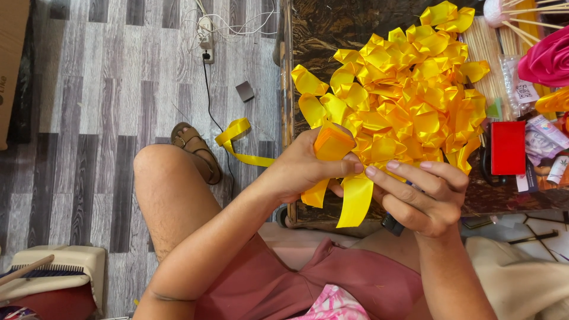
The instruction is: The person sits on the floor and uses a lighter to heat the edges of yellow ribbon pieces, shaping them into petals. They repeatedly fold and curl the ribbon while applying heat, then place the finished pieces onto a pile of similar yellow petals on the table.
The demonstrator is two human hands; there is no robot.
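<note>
My left hand (299, 169) held a folded piece of yellow ribbon (333, 142), thumb pressed over the fold, its grip closed around the piece. The loose tail of that ribbon (354, 201) hung down between my hands, in front of my lap. My right hand (418, 195) met the left at the fold, fingertips touching the ribbon; its grip also wrapped a dark object (392, 224), mostly hidden, so I could not tell what it was. Just beyond my hands, on the dark bench (332, 29), lay a big heap of folded yellow ribbon loops (409, 95). A red box (508, 148) sat beside the heap on the right, with a pink fabric rose (545, 59) farther up. A stray strip of yellow ribbon (237, 139) lay on the floor near my sandal (195, 148).
</note>
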